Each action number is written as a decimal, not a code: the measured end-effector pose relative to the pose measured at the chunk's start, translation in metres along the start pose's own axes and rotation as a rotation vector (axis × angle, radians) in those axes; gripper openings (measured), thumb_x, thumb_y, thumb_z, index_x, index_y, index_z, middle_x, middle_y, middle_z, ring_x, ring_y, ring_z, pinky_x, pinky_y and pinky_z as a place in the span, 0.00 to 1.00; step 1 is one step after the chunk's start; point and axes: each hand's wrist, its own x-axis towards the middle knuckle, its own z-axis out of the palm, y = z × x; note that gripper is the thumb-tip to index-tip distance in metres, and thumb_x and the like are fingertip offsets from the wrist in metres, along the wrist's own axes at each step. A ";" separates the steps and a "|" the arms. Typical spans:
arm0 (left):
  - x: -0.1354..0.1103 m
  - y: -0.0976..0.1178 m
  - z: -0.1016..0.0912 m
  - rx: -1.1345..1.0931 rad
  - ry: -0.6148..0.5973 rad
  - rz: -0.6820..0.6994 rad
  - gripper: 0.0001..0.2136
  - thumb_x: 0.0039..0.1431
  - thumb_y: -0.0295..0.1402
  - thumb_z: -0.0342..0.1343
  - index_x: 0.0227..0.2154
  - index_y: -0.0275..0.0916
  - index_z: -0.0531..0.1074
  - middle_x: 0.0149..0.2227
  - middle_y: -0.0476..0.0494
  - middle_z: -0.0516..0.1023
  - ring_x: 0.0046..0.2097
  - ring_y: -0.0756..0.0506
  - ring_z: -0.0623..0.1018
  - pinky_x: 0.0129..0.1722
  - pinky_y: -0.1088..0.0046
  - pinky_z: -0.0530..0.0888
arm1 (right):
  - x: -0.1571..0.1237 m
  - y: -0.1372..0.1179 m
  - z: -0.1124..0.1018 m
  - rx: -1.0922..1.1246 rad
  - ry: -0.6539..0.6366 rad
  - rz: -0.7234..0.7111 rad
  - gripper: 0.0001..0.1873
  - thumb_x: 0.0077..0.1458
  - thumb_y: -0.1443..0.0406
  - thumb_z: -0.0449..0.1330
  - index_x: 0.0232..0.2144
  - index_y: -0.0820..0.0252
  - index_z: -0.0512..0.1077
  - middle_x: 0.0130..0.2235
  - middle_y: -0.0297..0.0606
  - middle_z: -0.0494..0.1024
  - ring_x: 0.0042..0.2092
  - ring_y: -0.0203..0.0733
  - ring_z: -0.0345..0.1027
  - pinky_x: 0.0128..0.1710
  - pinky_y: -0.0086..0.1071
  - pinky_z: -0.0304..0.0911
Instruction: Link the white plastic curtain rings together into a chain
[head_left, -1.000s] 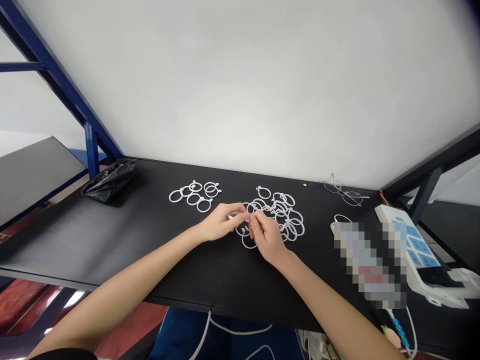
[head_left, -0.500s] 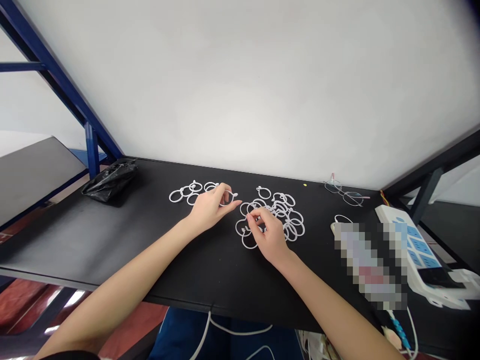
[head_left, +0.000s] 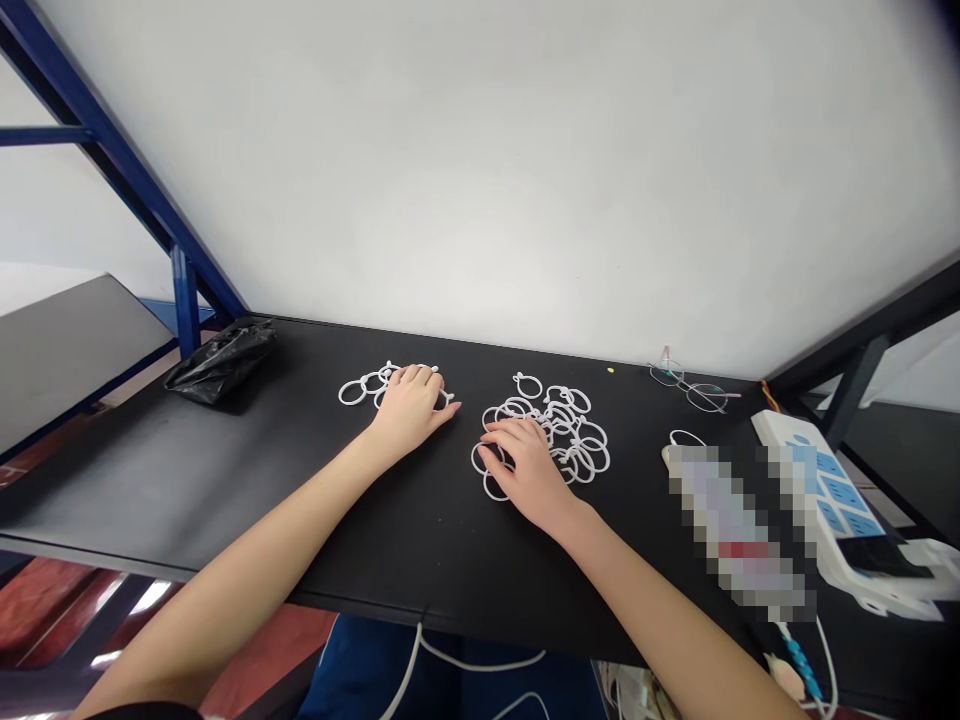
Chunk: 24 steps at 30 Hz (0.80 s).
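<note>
My left hand [head_left: 412,405] lies palm down over the smaller group of thin white rings [head_left: 352,393], its thumb stretched out to the right and apart from the fingers. One white ring [head_left: 448,401] shows beside that thumb; the fingers hide other rings. Across the larger pile of white rings [head_left: 594,437] my right hand [head_left: 527,465] rests with fingers extended, covering part of the pile and gripping none that I can see. Small knobs show on several rings.
A crumpled black plastic bag [head_left: 225,362] sits at the left back of the black table [head_left: 300,560]. Eyeglasses [head_left: 705,397], a blurred-out object [head_left: 739,540] and a white power strip [head_left: 814,480] lie to the right. A white cable [head_left: 480,665] hangs at the front edge.
My left hand has moved left and down onto the smaller group, taking a ring with it. My right hand has opened from a pinch and lies flatter on the pile.
</note>
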 end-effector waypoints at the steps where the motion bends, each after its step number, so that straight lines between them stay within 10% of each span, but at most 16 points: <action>1: 0.000 0.000 0.000 0.007 -0.013 -0.003 0.13 0.62 0.42 0.54 0.36 0.35 0.71 0.39 0.37 0.76 0.45 0.36 0.73 0.48 0.58 0.66 | 0.000 0.000 0.000 0.004 -0.003 0.005 0.06 0.61 0.66 0.57 0.35 0.56 0.75 0.45 0.41 0.79 0.49 0.48 0.70 0.59 0.54 0.53; 24: -0.002 -0.002 0.004 0.023 -0.007 0.006 0.11 0.63 0.37 0.51 0.36 0.36 0.74 0.39 0.36 0.77 0.45 0.36 0.74 0.52 0.54 0.65 | 0.000 -0.003 -0.001 -0.113 -0.059 -0.013 0.15 0.66 0.63 0.50 0.46 0.58 0.75 0.50 0.43 0.77 0.55 0.51 0.65 0.63 0.57 0.46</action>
